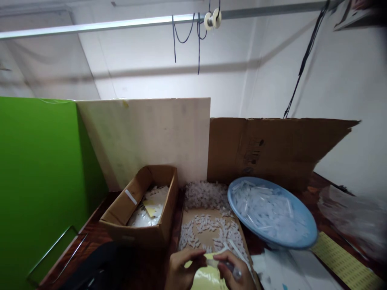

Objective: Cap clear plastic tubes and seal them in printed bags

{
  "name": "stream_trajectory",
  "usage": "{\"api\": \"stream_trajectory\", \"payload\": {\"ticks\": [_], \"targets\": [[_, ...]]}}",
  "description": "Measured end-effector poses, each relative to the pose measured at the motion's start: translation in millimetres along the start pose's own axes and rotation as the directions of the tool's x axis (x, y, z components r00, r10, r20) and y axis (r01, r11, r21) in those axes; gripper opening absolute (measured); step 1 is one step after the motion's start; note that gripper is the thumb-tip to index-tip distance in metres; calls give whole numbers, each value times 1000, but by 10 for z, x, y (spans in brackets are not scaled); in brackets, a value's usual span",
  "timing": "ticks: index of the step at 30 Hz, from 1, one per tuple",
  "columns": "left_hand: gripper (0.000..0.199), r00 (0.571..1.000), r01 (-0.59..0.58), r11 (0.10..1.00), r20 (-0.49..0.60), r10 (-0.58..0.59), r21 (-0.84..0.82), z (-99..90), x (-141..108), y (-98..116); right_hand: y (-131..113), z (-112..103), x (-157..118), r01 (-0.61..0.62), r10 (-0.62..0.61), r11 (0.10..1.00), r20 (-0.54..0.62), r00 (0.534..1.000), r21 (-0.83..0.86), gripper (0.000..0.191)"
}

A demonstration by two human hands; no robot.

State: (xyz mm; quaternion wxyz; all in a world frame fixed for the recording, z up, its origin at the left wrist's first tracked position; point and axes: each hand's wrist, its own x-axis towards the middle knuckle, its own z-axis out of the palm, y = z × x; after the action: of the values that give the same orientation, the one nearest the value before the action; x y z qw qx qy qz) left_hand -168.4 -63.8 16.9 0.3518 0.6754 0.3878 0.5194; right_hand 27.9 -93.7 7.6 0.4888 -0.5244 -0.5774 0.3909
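Note:
At the bottom centre, my left hand [185,267] and my right hand [235,270] face each other with fingers pinched. Between them is a small translucent plastic tube [236,274]; its rounded end sticks out of my right hand. The fingers of my left hand close on the other end, where the detail is too small to make out. Under both hands lies a glossy yellow sheet [208,280]. Just beyond, a cardboard tray [198,214] carries many small whitish plastic pieces [205,193], heaped at the back and spread at the front.
A blue basin [311,235] full of clear plastic tubes stands at right. An open cardboard box [173,201] with scraps is at left. White sheets [305,266], a yellow label sheet [347,262] and a plastic bag [353,217] lie right. Cardboard panels [272,149] stand behind.

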Motion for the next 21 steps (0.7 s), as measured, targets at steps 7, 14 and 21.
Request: {"api": "stream_trajectory", "payload": {"ticks": [7,14,21], "targets": [[9,998,47,998,-48,-49,-41,255,77,-79,-35,-72,59,55,-62,996,-113,992,-69,59],[12,921,211,866,204,-331,453,203,656,-279,241,-73,186,58,-71,996,-196,978,-68,50],[23,928,292,601,-68,-367,744,33,1447,-829,396,-46,108,88,-129,985,-297,946,-148,45]]}}
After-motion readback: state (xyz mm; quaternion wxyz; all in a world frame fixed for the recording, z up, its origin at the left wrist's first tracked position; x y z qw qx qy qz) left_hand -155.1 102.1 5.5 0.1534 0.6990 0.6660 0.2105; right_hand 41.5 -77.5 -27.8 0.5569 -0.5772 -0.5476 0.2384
